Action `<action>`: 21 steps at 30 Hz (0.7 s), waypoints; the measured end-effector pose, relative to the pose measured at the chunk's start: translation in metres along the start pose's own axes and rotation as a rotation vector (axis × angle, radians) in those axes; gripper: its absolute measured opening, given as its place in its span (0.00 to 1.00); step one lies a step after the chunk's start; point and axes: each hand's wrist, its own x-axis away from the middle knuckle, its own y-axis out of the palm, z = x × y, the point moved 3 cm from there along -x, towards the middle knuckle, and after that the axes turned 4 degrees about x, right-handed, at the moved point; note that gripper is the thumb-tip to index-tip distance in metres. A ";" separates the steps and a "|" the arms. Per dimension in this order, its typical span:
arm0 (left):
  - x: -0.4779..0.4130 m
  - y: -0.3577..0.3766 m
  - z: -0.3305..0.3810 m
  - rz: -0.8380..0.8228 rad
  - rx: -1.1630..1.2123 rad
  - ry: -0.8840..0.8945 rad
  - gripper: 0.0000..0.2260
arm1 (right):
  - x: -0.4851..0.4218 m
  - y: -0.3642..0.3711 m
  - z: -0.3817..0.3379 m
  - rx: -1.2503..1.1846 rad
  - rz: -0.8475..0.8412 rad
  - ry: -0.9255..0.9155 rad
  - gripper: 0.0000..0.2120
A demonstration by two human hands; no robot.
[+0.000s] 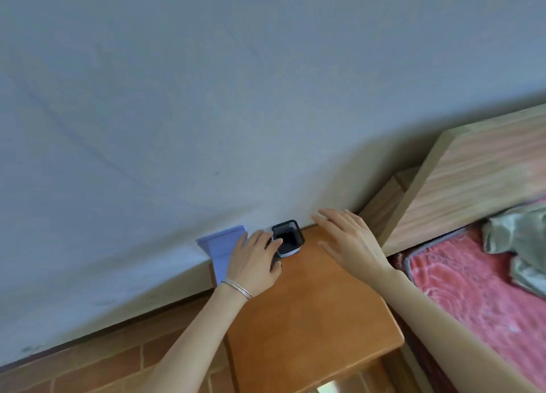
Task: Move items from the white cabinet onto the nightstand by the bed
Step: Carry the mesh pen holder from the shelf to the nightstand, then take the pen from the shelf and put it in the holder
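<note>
A black square container with an open top stands on the far left corner of the orange wooden nightstand, against the wall. My left hand is wrapped around its left side, thumb and fingers touching it. A blue folded item leans against the wall just left of that hand, partly hidden by it. My right hand hovers over the nightstand's far right part, fingers spread, holding nothing. The white cabinet is out of view.
The pale wall runs behind the nightstand. To the right stand a wooden headboard and the bed with a pink cover and a grey cloth. Reddish floor tiles lie to the left.
</note>
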 end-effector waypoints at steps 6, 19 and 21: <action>0.024 -0.089 0.083 0.126 0.005 0.355 0.21 | 0.101 -0.117 -0.017 0.095 0.037 0.249 0.25; 0.098 -0.107 0.389 -0.022 0.032 1.255 0.25 | 0.404 -0.260 -0.074 0.298 0.305 1.059 0.24; 0.141 -0.096 0.436 -0.064 0.083 1.398 0.25 | 0.458 -0.272 -0.111 0.342 0.327 1.199 0.25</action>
